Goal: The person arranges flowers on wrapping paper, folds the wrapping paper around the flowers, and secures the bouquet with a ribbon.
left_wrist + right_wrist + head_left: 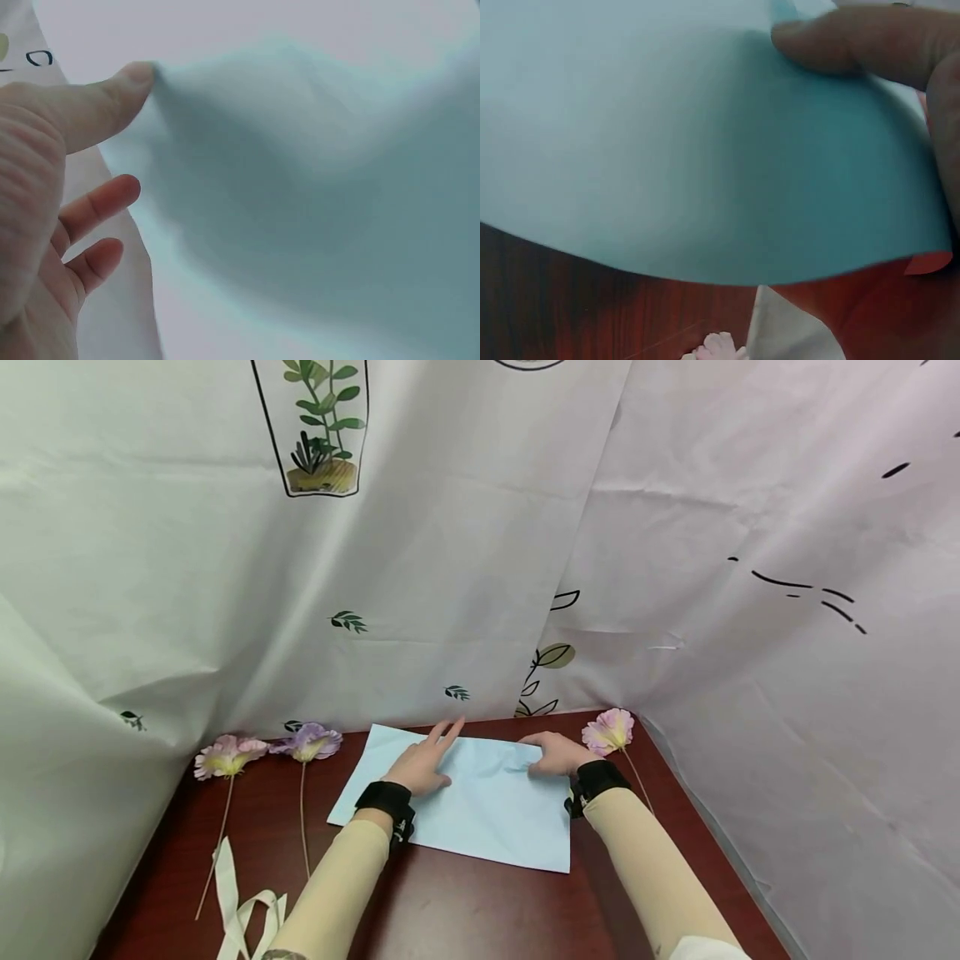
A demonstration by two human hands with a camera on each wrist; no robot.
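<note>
Pale blue, thin-looking rectangular sheet of paper (487, 814) lies near the back of the glossy reddish-brown table (450, 914), between the pale purple artificial flower (311, 743) on the left and the pink artificial flower (611, 732) at the right corner. On its left part rests the left hand (417, 768), fingers spread and fairly straight, tips reaching about the far edge, the thumb held apart and touching the paper. At the far right part, the right hand (555, 755) seems to pinch the paper: its wrist view shows the thumb on the upper face and the sheet bowed beside it, though the fingers beneath are mostly hidden. Small creases show near that grip, so the step, which looks like handling the sheet by its right side, would go best with a lighter pinch close to the edge. The spread left fingers should press flat and evenly, as a steady anchor, without dragging; both hands should keep level, since an uneven pull could skew the sheet or sharpen the wrinkles. Easing the bow out smoothly, rather than bending it over the thumb, would keep the surface clean.
</note>
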